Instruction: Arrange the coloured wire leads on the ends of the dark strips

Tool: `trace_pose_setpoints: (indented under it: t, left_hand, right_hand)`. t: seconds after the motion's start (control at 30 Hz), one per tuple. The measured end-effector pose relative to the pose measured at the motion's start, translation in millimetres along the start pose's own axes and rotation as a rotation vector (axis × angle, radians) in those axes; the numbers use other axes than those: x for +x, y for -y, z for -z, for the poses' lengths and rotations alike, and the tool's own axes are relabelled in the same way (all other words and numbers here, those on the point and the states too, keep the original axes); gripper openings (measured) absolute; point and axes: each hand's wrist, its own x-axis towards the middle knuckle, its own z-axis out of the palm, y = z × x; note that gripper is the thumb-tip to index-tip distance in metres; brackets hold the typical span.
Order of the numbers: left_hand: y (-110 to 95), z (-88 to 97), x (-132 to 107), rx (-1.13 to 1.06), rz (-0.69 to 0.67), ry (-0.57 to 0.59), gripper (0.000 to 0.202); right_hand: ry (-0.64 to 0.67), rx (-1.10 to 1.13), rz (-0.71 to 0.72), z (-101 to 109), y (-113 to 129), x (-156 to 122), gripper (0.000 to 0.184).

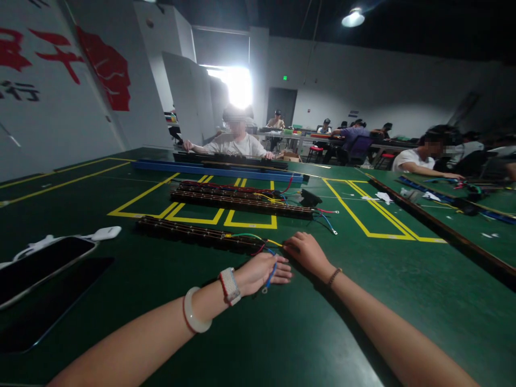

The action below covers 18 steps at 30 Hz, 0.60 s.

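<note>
A long dark terminal strip (193, 233) lies on the green table, with coloured wires fanning out of its right end. My left hand (264, 273) rests beside that end, its fingers closed round a blue wire (271, 276) with a ring lug. My right hand (307, 251) lies just right of the strip's end, fingers curled and pinching a yellow wire (274, 243). A white bangle and a woven band sit on my left wrist, a bead bracelet on my right.
Two more wired strips (242, 200) lie farther back inside yellow tape markings (193, 219). Two phones (38, 263) and a white charger (105, 233) lie at the left. A person sits across the table behind a blue rail (217, 172). Other people work at tables on the right.
</note>
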Motion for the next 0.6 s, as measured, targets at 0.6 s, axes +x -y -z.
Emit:
trace_pose_setpoints:
  t: [0.6]
  left_hand:
    - [-24, 19.0, -20, 1.137, -0.469, -0.202, 0.033]
  right_hand:
    - [0.025, -0.052, 0.002, 3, 9, -1, 0.02]
